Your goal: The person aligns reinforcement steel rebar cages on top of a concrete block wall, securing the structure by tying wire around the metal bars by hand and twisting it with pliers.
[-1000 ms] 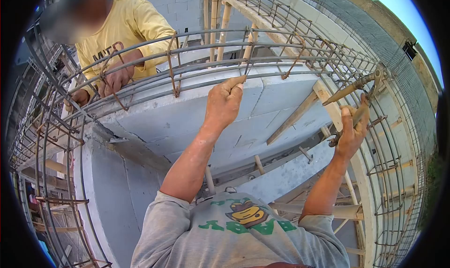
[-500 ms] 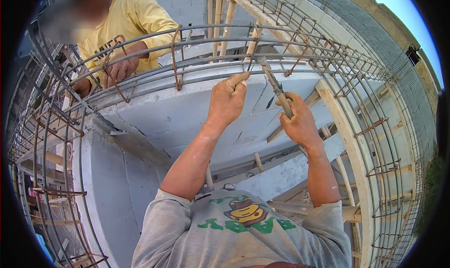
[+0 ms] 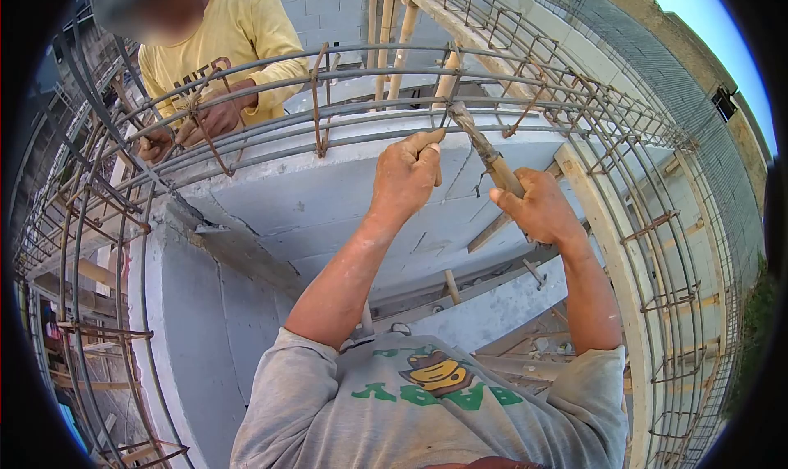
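My left hand (image 3: 408, 173) is closed in a pinch on a thin dark wire (image 3: 445, 119) beside the long steel bars. In my right hand (image 3: 542, 206) is a worn tool with a tan handle (image 3: 505, 176); its head lies against the bars near the wire, close to my left fingertips. The rebar cage (image 3: 369, 108) runs across above a pale block wall (image 3: 312, 190), with rusty stirrups (image 3: 318, 108) around its bars.
A co-worker in a yellow shirt (image 3: 246, 26) stands at the upper left, hands at the same cage. More rebar cages rise at the left (image 3: 78, 264) and right (image 3: 669, 264). A wooden board (image 3: 611, 247) edges the right side, and poles (image 3: 396, 46) stand behind.
My right hand has moved right and slightly down, and the tool leans more to the side. My left hand has shifted slightly right. The co-worker's hands have moved at the bars.
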